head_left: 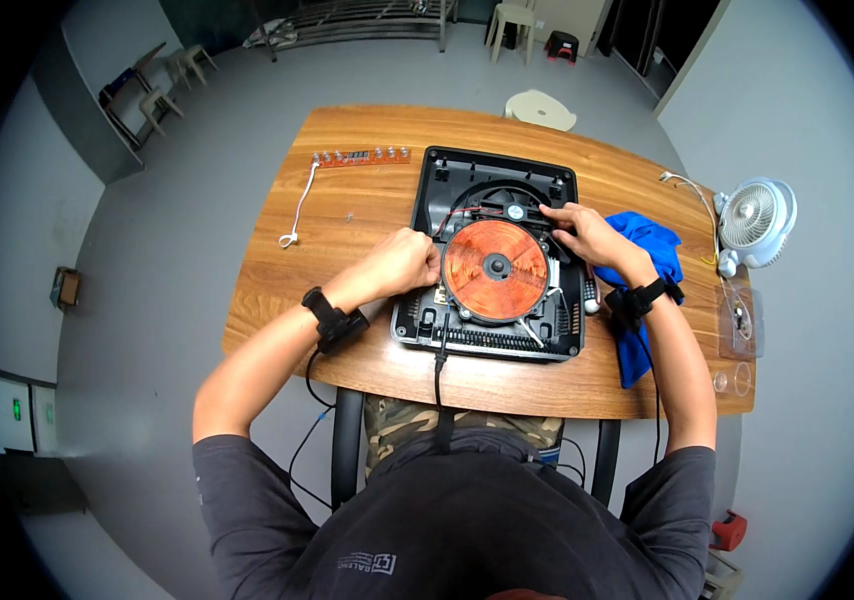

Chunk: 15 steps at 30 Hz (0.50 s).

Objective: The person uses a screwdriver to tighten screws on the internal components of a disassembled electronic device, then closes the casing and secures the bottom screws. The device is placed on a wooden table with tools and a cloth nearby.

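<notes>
An opened black appliance housing (409,315) lies on the wooden table (282,290), with a round copper coil (477,270) in its middle. A black fan (515,213) sits behind the coil, with red and black wires. My left hand (412,258) is curled at the coil's left edge; what its fingertips hold is hidden. My right hand (579,228) reaches to the fan's right side, touching it with fingers apart. A black cord (439,375) runs off the housing's front. A blue cloth (637,355) lies beside my right forearm, near a small handled tool (591,295), unclear in detail.
A circuit strip (362,157) with a white cable lies back left. At right are a white desk fan (752,222) and a clear tray (742,330) with small parts. Behind the table stands a pale stool (539,110); a red-black object (727,530) is low at right.
</notes>
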{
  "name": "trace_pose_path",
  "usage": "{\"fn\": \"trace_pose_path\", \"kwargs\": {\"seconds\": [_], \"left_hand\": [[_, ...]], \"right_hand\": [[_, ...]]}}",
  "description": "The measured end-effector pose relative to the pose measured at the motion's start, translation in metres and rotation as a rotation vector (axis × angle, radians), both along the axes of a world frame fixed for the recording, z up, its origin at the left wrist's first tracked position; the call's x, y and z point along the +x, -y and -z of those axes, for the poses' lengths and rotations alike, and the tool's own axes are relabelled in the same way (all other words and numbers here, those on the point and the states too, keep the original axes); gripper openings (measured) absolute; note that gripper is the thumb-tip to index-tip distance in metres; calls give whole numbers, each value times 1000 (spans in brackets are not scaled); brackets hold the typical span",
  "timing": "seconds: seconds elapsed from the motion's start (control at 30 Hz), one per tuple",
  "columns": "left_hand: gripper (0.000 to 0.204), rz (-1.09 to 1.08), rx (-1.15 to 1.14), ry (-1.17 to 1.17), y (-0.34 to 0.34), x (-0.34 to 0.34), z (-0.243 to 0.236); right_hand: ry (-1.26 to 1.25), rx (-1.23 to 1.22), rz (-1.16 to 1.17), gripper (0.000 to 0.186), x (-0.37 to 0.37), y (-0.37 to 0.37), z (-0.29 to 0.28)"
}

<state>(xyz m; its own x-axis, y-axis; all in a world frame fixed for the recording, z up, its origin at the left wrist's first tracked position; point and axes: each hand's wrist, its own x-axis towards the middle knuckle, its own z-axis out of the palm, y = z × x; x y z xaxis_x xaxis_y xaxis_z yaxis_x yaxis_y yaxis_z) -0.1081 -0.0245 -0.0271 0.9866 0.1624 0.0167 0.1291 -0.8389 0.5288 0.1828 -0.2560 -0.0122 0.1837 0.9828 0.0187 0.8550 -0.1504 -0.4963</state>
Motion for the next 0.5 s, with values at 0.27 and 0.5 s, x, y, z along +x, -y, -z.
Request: {"fn": "trace_pose_path", "kwargs": {"seconds": [0.27, 0.5], "left_hand": [[12, 5, -66, -41, 5, -7, -15], [15, -37, -68, 52, -18, -23, -39]], "right_hand": [[-7, 21, 13, 50, 2, 1, 0], [-81, 41, 7, 53, -2, -4, -10]]}}
